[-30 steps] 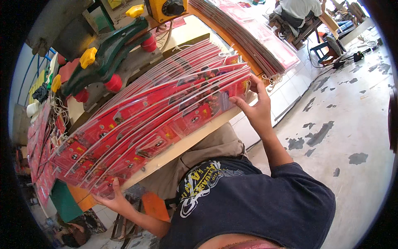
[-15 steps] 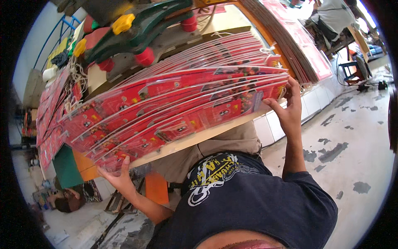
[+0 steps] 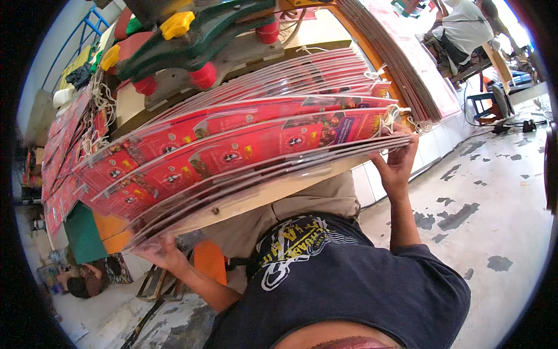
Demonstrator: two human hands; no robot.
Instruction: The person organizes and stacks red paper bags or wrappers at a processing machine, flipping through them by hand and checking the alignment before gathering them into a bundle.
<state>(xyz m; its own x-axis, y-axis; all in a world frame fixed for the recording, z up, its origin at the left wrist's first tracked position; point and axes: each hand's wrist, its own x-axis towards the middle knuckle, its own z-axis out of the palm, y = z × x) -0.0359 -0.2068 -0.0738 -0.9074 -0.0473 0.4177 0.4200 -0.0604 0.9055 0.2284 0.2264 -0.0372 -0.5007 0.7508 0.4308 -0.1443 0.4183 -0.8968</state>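
Observation:
Several long, red printed sheets in clear plastic, with white strings at their ends, lean in a fanned row before me. The front few form a bundle of sheets (image 3: 279, 161) tipped nearly edge-on, their printed faces mostly hidden. My right hand (image 3: 397, 160) is closed on the bundle's right end, thumb underneath and fingers behind. At its lower left corner, my left hand (image 3: 160, 251) grips the bundle, its fingers partly covered by the plastic and blurred. Just behind stands a red printed sheet (image 3: 226, 152), apart from the bundle. A pale board edge (image 3: 302, 181) runs below.
Beyond the sheets stands a machine with a green metal arm (image 3: 203, 38), yellow knobs (image 3: 177, 25) and red cylinders (image 3: 203, 75). More red sheets (image 3: 61, 168) are heaped at left. At right lies a stack of brown boards (image 3: 401, 70). A person in white (image 3: 465, 29) sits far right.
The front sheets have tipped from showing their red faces to nearly edge-on, parting from the sheet behind. Both hands have moved slightly with them, the left a little lower.

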